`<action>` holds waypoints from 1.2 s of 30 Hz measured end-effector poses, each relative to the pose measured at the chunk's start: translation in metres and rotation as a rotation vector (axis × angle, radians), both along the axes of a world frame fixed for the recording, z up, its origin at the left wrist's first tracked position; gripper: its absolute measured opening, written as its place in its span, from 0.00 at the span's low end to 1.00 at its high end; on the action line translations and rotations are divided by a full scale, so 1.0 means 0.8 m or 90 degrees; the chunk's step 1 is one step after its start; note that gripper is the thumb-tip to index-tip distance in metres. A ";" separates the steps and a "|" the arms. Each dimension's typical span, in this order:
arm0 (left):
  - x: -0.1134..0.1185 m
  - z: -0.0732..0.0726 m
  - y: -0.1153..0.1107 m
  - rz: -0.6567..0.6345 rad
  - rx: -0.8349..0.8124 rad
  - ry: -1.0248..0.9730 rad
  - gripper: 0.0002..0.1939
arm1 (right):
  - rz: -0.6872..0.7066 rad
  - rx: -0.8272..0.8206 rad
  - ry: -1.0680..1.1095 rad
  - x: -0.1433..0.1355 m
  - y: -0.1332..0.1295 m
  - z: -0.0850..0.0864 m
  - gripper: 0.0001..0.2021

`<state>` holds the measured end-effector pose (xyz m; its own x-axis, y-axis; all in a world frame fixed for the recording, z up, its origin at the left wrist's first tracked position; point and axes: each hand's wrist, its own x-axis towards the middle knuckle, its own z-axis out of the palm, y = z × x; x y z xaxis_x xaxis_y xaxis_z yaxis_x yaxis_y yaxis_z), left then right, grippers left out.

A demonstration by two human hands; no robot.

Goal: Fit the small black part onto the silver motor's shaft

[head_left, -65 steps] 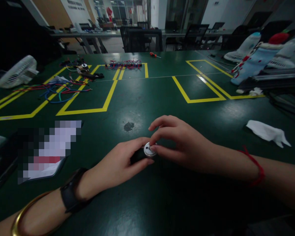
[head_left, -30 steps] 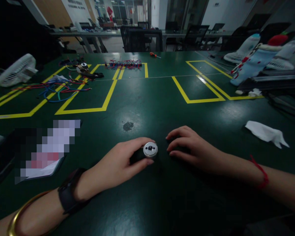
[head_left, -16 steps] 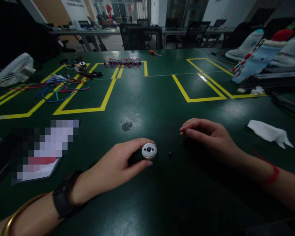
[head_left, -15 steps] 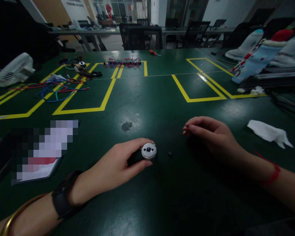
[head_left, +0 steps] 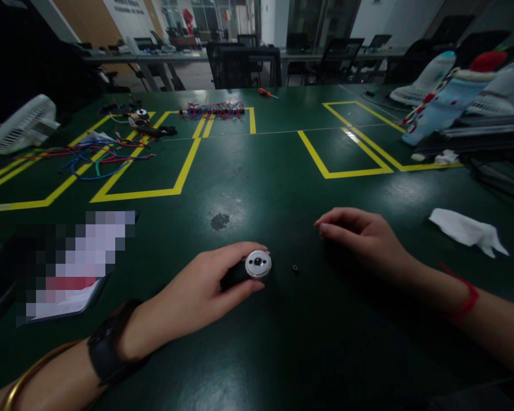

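Note:
My left hand [head_left: 209, 279] is wrapped round a short cylinder with a silver end face [head_left: 258, 264], which looks like a small motor standing upright. Its face shows a dark centre and two small holes; the fingers and shadow hide its dark side. A tiny dark ring-like part [head_left: 295, 268] lies on the green table [head_left: 257, 188], just right of the cylinder and apart from it. Further right, my right hand [head_left: 364, 234] hovers low over the table with thumb and fingertips pinched together. Whatever may be between those fingertips is too small to make out.
A phone-like slab with a blurred screen [head_left: 81, 268] lies at left. White tissue [head_left: 469, 231] sits at right. Further back are coloured wires [head_left: 98, 154], a wire bundle [head_left: 214, 110], an orange screwdriver [head_left: 264, 92], white fans [head_left: 25, 123] and a blue plush-like item [head_left: 449, 105].
My right hand has shifted slightly left, its fingertips still together. My left hand keeps its hold on the cylinder, and the tiny part stays on the table. The view has shifted a little.

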<state>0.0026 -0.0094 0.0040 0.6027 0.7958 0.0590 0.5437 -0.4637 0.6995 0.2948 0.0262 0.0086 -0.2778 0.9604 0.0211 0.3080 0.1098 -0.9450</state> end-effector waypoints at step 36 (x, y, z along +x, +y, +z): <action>0.003 -0.003 -0.001 -0.018 0.020 -0.046 0.17 | 0.315 0.321 -0.287 -0.091 -0.008 0.063 0.05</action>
